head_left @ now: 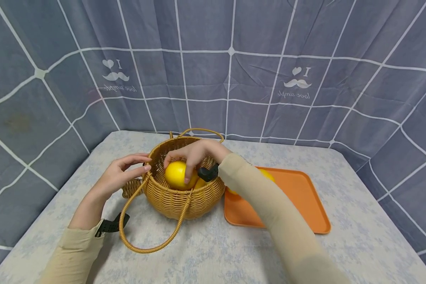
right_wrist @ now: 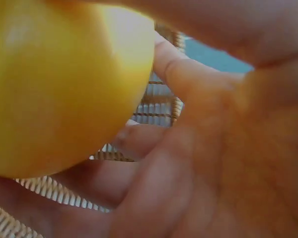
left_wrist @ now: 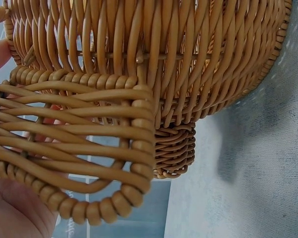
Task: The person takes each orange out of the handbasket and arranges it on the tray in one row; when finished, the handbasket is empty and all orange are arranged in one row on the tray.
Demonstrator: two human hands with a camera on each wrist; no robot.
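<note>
A round yellow fruit point(head_left: 175, 174) is inside the wicker basket point(head_left: 184, 203), near its rim. My right hand point(head_left: 195, 156) reaches in from above and grips the fruit, fingers and thumb curled round it. The right wrist view shows the smooth yellow fruit point(right_wrist: 64, 89) up against the fingers. Beneath it another yellow fruit point(head_left: 200, 183) peeks out, mostly hidden. At the basket's left edge, my left hand point(head_left: 122, 173) pinches the rim with fingertips and thumb. In the left wrist view a woven side lug point(left_wrist: 74, 144) covers much of that hand.
Right of the basket lies an orange tray point(head_left: 298, 197), partly under my right forearm. Yellow fruit point(head_left: 268, 174) on it is partly hidden by the sleeve. One rope handle point(head_left: 149, 250) droops toward me; the other handle point(head_left: 202, 129) stands behind. A grey checked curtain point(head_left: 213, 75) hangs behind the table.
</note>
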